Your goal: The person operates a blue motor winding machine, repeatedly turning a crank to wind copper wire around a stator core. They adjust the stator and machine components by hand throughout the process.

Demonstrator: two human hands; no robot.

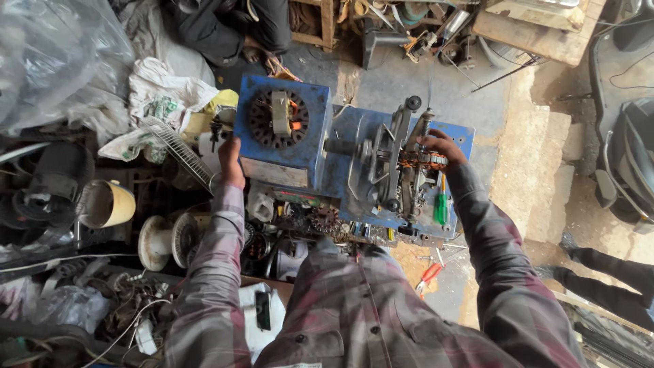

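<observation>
A blue metal winding machine [320, 157] stands in front of me, with a dark round stator [276, 119] on its left box. My left hand [230, 162] rests against the left side of that blue box, fingers curled on its edge. My right hand [443, 148] sits on a copper-wound coil [422, 161] held in the grey metal frame [398, 160] on the machine's right part. Whether the fingers grip the coil or only touch it is unclear. Both arms wear plaid sleeves.
A green-handled screwdriver [441, 204] lies on the machine; red-handled pliers [429, 274] lie below. Left: fan grille [180, 150], yellow-rimmed pot [107, 203], white spool [158, 242], plastic bags, scrap parts. Another person's dark legs [613, 272] are at the right, stone step [538, 163] beyond.
</observation>
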